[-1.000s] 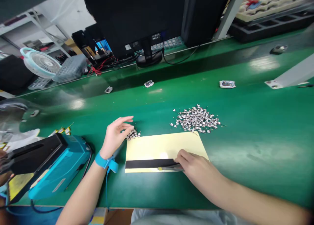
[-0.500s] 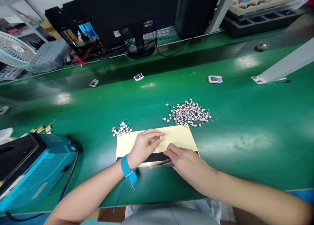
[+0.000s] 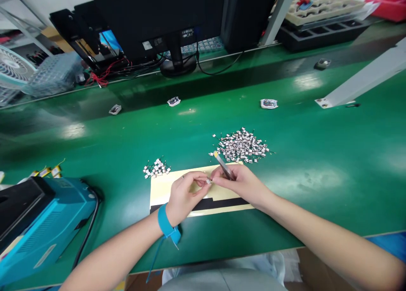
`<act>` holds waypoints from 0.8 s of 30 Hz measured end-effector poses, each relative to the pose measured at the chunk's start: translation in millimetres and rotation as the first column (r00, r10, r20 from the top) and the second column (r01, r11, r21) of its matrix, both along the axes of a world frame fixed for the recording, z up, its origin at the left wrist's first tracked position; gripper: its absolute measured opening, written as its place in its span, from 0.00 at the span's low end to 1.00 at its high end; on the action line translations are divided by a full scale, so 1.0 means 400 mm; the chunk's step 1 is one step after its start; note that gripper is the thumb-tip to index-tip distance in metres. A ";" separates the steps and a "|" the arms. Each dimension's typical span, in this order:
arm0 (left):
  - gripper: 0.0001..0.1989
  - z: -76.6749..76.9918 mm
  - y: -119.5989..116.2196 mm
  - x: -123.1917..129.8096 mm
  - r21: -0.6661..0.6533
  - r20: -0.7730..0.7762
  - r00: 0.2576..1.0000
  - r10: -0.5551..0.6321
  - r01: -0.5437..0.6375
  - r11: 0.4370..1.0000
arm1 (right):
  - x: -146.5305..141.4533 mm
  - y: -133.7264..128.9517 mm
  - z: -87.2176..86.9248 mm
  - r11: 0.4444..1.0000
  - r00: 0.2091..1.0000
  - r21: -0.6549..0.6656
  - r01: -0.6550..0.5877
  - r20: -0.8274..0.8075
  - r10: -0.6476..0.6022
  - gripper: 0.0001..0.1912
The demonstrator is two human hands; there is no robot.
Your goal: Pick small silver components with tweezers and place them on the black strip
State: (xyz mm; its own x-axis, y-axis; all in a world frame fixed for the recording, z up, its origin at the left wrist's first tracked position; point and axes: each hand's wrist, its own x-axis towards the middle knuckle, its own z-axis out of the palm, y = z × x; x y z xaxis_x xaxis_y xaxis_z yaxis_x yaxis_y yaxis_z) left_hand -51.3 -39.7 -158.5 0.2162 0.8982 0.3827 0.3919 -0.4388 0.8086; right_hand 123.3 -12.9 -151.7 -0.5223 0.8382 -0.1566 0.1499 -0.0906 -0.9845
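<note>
My left hand (image 3: 185, 193) and my right hand (image 3: 241, 183) meet above a pale yellow sheet (image 3: 168, 191) on the green bench. The left fingertips pinch a tiny white-and-metal component (image 3: 208, 181). My right hand grips slim metal tweezers (image 3: 223, 166), whose yellow-tipped end points up and away. A black strip (image 3: 222, 204) lies along the sheet's near part. Just beyond the sheet is a large pile of similar components (image 3: 241, 145), and a small pile (image 3: 156, 168) lies to its left. A blue strap (image 3: 165, 221) circles my left wrist.
A teal machine (image 3: 41, 223) with a black cable stands at the lower left. Several small devices (image 3: 269, 104) lie further along the bench. A black monitor (image 3: 152, 16) and black trays (image 3: 320, 35) stand along the back. A pale bar (image 3: 361, 75) crosses the right.
My right hand has lifted off the black strip and now shows the tweezers raised. My left hand has moved right, bringing its fingertips close to the right hand.
</note>
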 end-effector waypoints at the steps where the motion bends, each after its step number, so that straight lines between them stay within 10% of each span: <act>1: 0.09 0.001 -0.002 0.000 0.029 -0.016 1.000 0.007 -0.006 1.000 | -0.006 -0.002 0.000 0.999 0.999 -0.034 0.002 -0.037 -0.003 0.20; 14: 0.05 -0.001 -0.013 0.001 0.148 -0.087 0.996 -0.018 0.031 0.989 | -0.027 -0.026 -0.010 0.989 0.991 -0.134 0.067 -0.108 -0.081 0.18; 24: 0.09 0.012 0.004 -0.036 0.192 -0.273 0.961 -0.034 0.089 0.977 | 0.031 0.019 -0.020 0.931 0.942 0.168 0.323 0.031 -0.333 0.16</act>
